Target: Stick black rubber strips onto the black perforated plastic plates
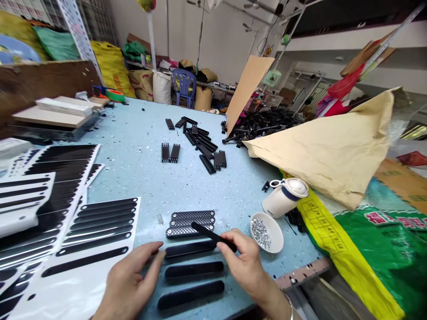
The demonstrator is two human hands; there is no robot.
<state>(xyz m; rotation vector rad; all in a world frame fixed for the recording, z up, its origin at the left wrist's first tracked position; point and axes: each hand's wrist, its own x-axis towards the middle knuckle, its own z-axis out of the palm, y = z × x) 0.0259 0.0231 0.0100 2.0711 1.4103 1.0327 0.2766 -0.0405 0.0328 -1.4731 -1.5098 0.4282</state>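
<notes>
In the head view my right hand (pixel 245 260) pinches a slim black bar (pixel 208 233) with rounded ends, tilted above the table. My left hand (pixel 136 275) has thumb and index fingertips close together at the left end of another black bar (pixel 190 250); the exact contact is hard to see. Below that bar lie two similar ones, a middle bar (pixel 194 270) and a front bar (pixel 191 294). Just behind, textured black pieces (pixel 187 215) with small metal dots at their ends lie side by side.
A white bowl (pixel 278 233) of small silvery parts and a white lidded cup (pixel 282 200) stand right. White sheets (pixel 100 235) with black strips lie left. Small ridged black pieces (pixel 203 142) are scattered farther back. Beyond, a black heap (pixel 267 122) lies beside brown paper (pixel 327 142).
</notes>
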